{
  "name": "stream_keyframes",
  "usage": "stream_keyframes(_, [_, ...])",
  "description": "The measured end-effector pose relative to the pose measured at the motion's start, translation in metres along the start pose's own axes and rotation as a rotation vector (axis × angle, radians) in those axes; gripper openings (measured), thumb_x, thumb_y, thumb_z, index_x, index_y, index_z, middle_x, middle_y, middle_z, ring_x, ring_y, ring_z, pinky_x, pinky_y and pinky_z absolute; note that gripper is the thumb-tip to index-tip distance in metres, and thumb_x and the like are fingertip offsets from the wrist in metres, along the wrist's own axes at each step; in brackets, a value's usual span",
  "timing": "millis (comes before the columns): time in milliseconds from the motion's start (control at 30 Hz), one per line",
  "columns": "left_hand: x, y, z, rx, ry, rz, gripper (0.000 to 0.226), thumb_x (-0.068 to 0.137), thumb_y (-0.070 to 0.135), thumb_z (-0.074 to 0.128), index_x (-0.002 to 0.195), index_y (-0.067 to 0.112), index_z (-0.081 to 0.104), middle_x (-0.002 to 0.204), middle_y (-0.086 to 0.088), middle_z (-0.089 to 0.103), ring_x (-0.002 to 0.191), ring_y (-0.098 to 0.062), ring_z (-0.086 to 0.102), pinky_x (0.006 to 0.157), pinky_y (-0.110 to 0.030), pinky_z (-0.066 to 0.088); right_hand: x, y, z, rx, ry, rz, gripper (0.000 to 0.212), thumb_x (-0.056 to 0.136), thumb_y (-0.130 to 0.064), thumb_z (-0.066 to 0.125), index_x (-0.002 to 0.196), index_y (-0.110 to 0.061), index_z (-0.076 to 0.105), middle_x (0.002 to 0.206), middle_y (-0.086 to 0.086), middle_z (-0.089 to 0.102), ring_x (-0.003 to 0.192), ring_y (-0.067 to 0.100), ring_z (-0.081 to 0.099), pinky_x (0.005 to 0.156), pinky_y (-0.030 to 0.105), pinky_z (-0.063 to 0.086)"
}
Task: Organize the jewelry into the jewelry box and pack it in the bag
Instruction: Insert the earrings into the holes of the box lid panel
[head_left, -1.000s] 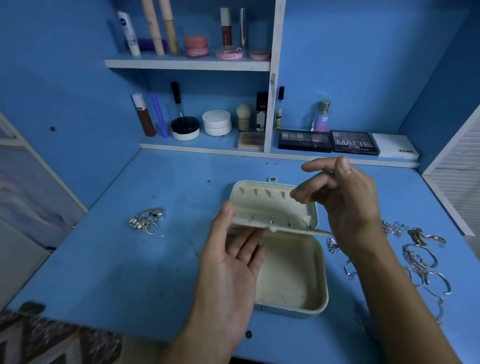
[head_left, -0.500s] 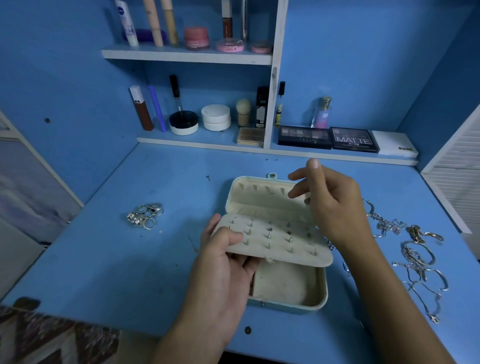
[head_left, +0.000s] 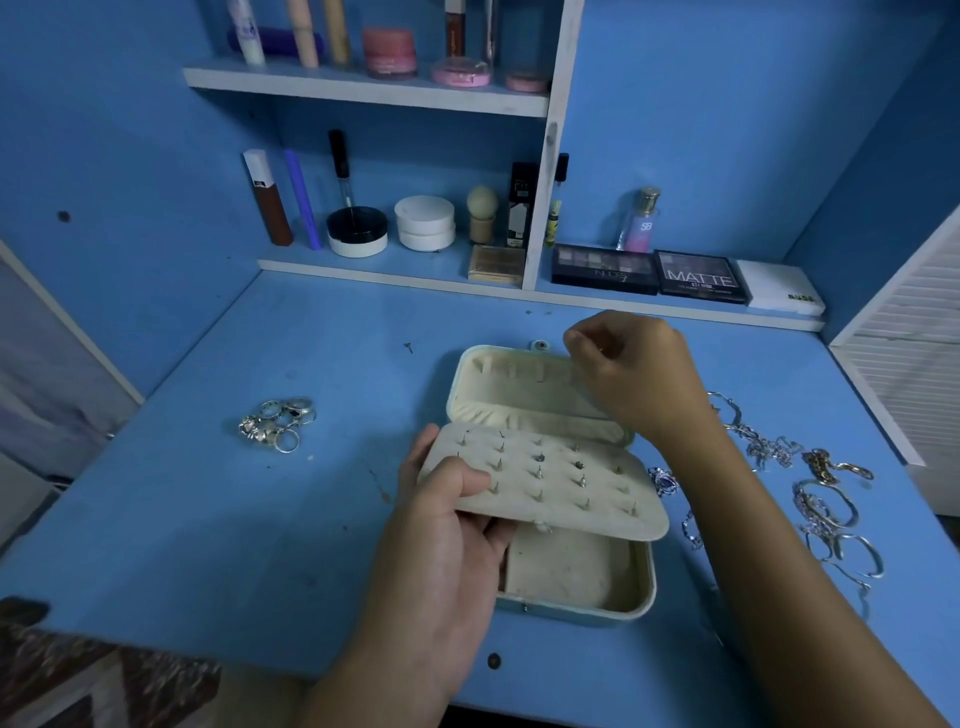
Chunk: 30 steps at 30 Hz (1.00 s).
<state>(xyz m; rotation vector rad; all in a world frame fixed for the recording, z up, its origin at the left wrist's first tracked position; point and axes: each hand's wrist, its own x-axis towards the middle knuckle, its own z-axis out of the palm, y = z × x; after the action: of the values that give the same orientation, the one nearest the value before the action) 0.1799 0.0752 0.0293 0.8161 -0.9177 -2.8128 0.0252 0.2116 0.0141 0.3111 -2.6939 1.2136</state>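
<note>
cream earring panel (head_left: 550, 483) pinched at its left edge by left hand (head_left: 441, 525) — right hand (head_left: 628, 374) curled, contents unclear.

Blue desk (head_left: 197, 519), blue walls. White two-tier shelf (head_left: 363, 91) at 12 o'clock. Top tier: tubes, pink jar (head_left: 389, 52), pink compacts. Lower tier: brown tube with white cap (head_left: 267, 197), purple stick (head_left: 301, 202), black-lidded jar (head_left: 357, 231) with a dropper (head_left: 340, 166) behind it, white round jars (head_left: 425, 223), beige sponge applicator (head_left: 482, 213), gold compact (head_left: 496, 264). At 1 o'clock: perfume bottle (head_left: 640, 221), NUDES palette (head_left: 605, 269), MATTE palette (head_left: 701, 278), white box (head_left: 779, 295). White louvred panel (head_left: 904, 374) at 3 o'clock.
</note>
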Motion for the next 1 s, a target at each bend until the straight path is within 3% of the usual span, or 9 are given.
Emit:
stream_keyframes(67, [0.001,0.000,-0.001,-0.004,0.001,-0.005,0.053,0.088,-0.007,0.042,0.129,0.025,0.054,0.092,-0.002,0.076,0.076,-0.015,0.074,0.068,-0.036,0.054,0.012,0.001,0.004,-0.059,-0.003,-0.006,0.014,0.093,-0.025,0.061,0.083,-0.025,0.072,0.074,-0.019,0.065,0.072,0.001,0.060,0.061,0.008,0.039])
stream_keyframes(200, [0.002,0.001,-0.001,0.002,-0.006,-0.011,0.052,0.088,-0.007,0.043,0.128,0.025,0.054,0.091,-0.002,0.075,0.075,-0.015,0.073,0.062,-0.034,0.057,0.044,0.007,0.018,-0.175,-0.045,-0.007,0.016,0.090,-0.021,0.059,0.083,-0.022,0.072,0.081,-0.004,0.072,0.077,0.017,0.066,0.070,0.029,0.056])
stream_keyframes(300, [0.002,0.001,-0.001,-0.006,-0.006,-0.015,0.054,0.088,-0.007,0.043,0.130,0.025,0.053,0.095,-0.003,0.076,0.079,-0.015,0.074,0.066,-0.035,0.057,0.067,0.010,0.028,-0.235,-0.100,-0.021,0.016,0.091,-0.022,0.060,0.088,-0.020,0.075,0.085,-0.001,0.073,0.083,0.021,0.067,0.078,0.041,0.059])
stream_keyframes(433, [0.003,0.000,-0.002,-0.006,-0.015,-0.016,0.055,0.089,-0.007,0.043,0.132,0.025,0.052,0.102,-0.004,0.074,0.085,-0.016,0.073,0.067,-0.034,0.056,0.088,0.011,0.041,-0.327,-0.141,0.000,0.015,0.090,-0.030,0.061,0.092,-0.023,0.074,0.091,-0.001,0.072,0.088,0.022,0.065,0.072,0.031,0.054])
stream_keyframes(567, [0.003,-0.001,-0.003,-0.001,0.000,-0.011,0.057,0.089,-0.008,0.042,0.134,0.026,0.052,0.112,-0.006,0.073,0.093,-0.018,0.072,0.079,-0.038,0.054,0.097,0.007,0.046,-0.376,-0.153,0.024,0.015,0.087,-0.037,0.065,0.090,-0.027,0.076,0.088,-0.003,0.072,0.084,0.021,0.064,0.064,0.026,0.045])
stream_keyframes(800, [0.003,-0.002,-0.003,-0.010,0.007,-0.006,0.053,0.089,-0.007,0.042,0.127,0.027,0.055,0.104,-0.003,0.076,0.089,-0.016,0.074,0.075,-0.035,0.054,0.097,0.000,0.049,-0.437,-0.152,0.041,0.013,0.088,-0.021,0.059,0.089,-0.020,0.072,0.088,0.002,0.067,0.082,0.025,0.061,0.063,0.027,0.041])
stream_keyframes(933, [0.002,-0.002,-0.003,-0.008,0.008,-0.004,0.052,0.089,-0.007,0.042,0.127,0.027,0.055,0.105,-0.004,0.076,0.094,-0.018,0.072,0.076,-0.036,0.054,0.094,0.000,0.046,-0.451,-0.153,0.009,0.009,0.083,-0.015,0.064,0.075,-0.018,0.063,0.081,0.004,0.064,0.079,0.026,0.061,0.060,0.026,0.040])
stream_keyframes(1000, [0.003,-0.003,-0.003,-0.008,0.002,0.001,0.052,0.089,-0.007,0.042,0.127,0.027,0.055,0.103,-0.003,0.076,0.092,-0.017,0.073,0.075,-0.035,0.055,0.093,0.001,0.043,-0.501,-0.174,-0.030,0.006,0.082,-0.012,0.068,0.077,-0.014,0.065,0.085,0.009,0.066,0.082,0.028,0.062,0.061,0.028,0.042])
